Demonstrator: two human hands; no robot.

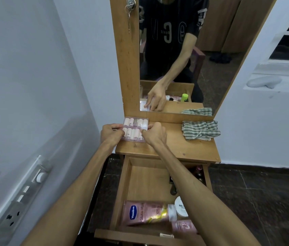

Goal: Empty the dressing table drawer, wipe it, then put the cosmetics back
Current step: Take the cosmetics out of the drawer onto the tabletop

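Note:
A clear plastic box of pink cosmetic tubes (135, 127) lies on the left of the wooden dressing table top (189, 146). My left hand (110, 134) pinches its left edge and my right hand (155, 134) pinches its right edge. Below the top, the drawer (122, 189) is pulled out. It holds a pink Vaseline tube (143, 213), a white nail-product jar (180, 206), a second pink tube (182, 226) and small dark bottles (199, 172) at the back right, partly hidden by my right forearm.
A green-and-white checked cloth (200, 130) lies crumpled on the right of the table top. A tall mirror (184, 55) in a wooden frame stands behind, with keys (129, 8) hanging from a lock. A wall with a switch panel (21, 196) is to the left.

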